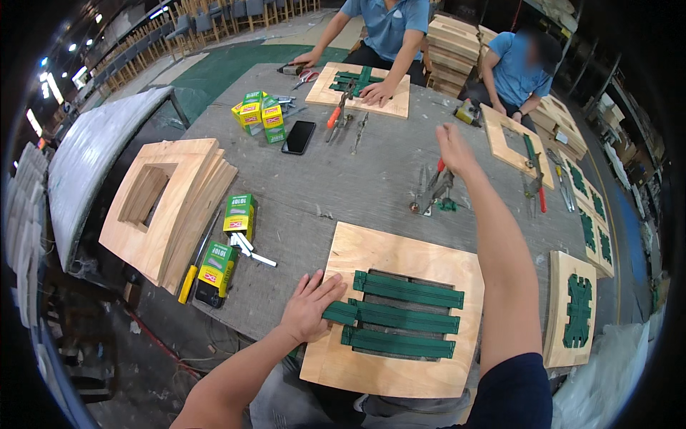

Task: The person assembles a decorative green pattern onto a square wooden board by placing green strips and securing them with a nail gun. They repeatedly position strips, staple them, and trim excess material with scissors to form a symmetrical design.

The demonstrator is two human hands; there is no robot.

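In front of me lies a pale wooden frame board [407, 247] with a rectangular opening. Three green webbing straps [411, 314] run side by side across it. The middle strap reaches further left, past the opening's edge. My left hand [312, 307] rests on the board's left edge beside that strap's end, fingers stretched out flat. Further away, my right hand [455, 149] is closed at the red handle of a pair of pliers [433, 191] above the table. Its fingertips are partly hidden from this view. A small green scrap [447, 204] lies by the pliers' jaws.
On the left are stacked wooden frames [161, 207], staple boxes [239, 216], loose staples [250, 250] and a yellow-handled screwdriver [188, 283]. A phone [299, 137] lies beyond. Two people work at the table's far side. Frames with green webbing [577, 311] stand at right.
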